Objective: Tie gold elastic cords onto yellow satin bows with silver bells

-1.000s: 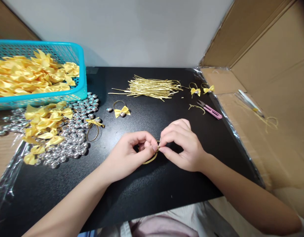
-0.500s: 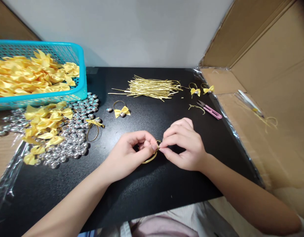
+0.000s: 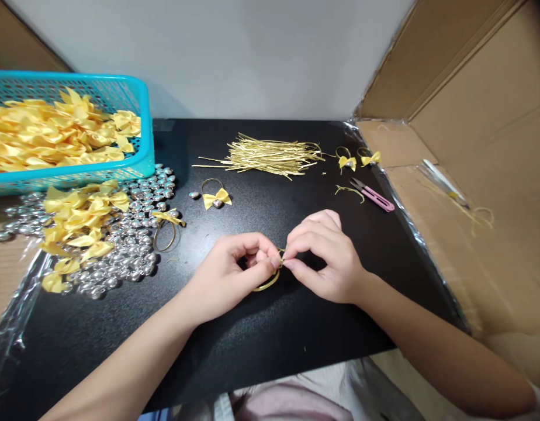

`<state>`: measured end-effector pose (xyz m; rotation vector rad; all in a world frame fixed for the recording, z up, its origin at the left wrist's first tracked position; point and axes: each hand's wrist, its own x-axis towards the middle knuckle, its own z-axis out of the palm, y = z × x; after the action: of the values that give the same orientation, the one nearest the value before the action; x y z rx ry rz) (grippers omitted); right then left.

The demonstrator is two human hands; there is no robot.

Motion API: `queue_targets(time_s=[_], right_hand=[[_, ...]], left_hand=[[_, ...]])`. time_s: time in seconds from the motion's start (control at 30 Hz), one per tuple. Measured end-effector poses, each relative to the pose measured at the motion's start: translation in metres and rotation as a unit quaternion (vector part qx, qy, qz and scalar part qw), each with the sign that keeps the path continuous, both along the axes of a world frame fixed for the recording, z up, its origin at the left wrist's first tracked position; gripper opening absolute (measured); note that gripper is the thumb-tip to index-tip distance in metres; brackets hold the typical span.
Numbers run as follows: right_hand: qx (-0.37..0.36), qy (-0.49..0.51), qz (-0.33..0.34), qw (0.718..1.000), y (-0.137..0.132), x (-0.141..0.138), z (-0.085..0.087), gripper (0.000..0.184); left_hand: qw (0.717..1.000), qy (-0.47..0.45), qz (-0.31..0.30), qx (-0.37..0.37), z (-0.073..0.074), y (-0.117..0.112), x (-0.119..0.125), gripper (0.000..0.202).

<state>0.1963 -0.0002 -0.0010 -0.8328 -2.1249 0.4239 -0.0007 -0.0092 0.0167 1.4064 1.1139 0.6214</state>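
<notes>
Above the front half of the black table, my left hand is closed in a pinch on a gold cord, part of which curves out below the thumb. Fingertip to fingertip with it, my right hand pinches the same cord where a small loop shows between the hands. Fingers hide most of the cord there, so any knot cannot be made out. Left of my hands lies a cord loop with a yellow bow. Farther back rests another looped bow with a silver bell-like bead, a loose bead beside it.
A blue basket of yellow bows stands at the back left. Before it lie loose bows and silver beads. A bundle of gold cords is at the back. Pink thread snips and two finished-looking bows lie right.
My right hand's fingers have shifted very slightly at the cord. The left hand keeps its pinch, and the things on the table stay where they were.
</notes>
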Motion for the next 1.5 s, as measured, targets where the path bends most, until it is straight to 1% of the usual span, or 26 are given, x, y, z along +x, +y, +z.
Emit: queue_targets(time_s=[0.2, 0.43, 0.67, 0.93, 1.07, 1.27, 1.37, 1.5], right_hand=[[-0.016, -0.007, 0.015, 1.0, 0.0003, 0.0003, -0.0004, 0.007], [-0.032, -0.031, 0.027, 0.999, 0.0001, 0.0007, 0.0, 0.01], [-0.035, -0.024, 0.028, 0.999, -0.0002, 0.0001, 0.0008, 0.009], [-0.038, -0.05, 0.032, 0.997, -0.001, 0.0006, 0.0001, 0.01], [-0.034, -0.047, 0.033, 0.998, -0.0013, -0.0003, 0.0002, 0.011], [-0.027, -0.048, 0.03, 0.998, -0.0017, -0.0011, -0.0006, 0.01], [-0.025, -0.046, 0.031, 0.998, -0.0018, -0.0012, -0.0011, 0.011], [-0.029, -0.051, 0.031, 0.998, -0.0017, -0.001, -0.0015, 0.01]], left_hand=[[1.0, 0.009, -0.001, 0.002, 0.0008, 0.0007, 0.0002, 0.02], [1.0, 0.016, 0.0, 0.006, 0.0012, 0.0009, -0.0005, 0.021], [1.0, 0.016, 0.0, 0.006, 0.0021, 0.0007, -0.0006, 0.021], [1.0, 0.017, -0.004, 0.001, 0.0015, 0.0009, -0.0006, 0.021], [1.0, 0.012, -0.006, 0.008, 0.0008, 0.0005, 0.0006, 0.019], [1.0, -0.014, 0.014, 0.011, -0.0036, -0.0013, 0.0035, 0.017], [0.999, -0.013, 0.015, 0.031, -0.0055, -0.0027, 0.0034, 0.017], [0.996, 0.012, 0.018, 0.09, -0.0049, -0.003, 0.0018, 0.012]])
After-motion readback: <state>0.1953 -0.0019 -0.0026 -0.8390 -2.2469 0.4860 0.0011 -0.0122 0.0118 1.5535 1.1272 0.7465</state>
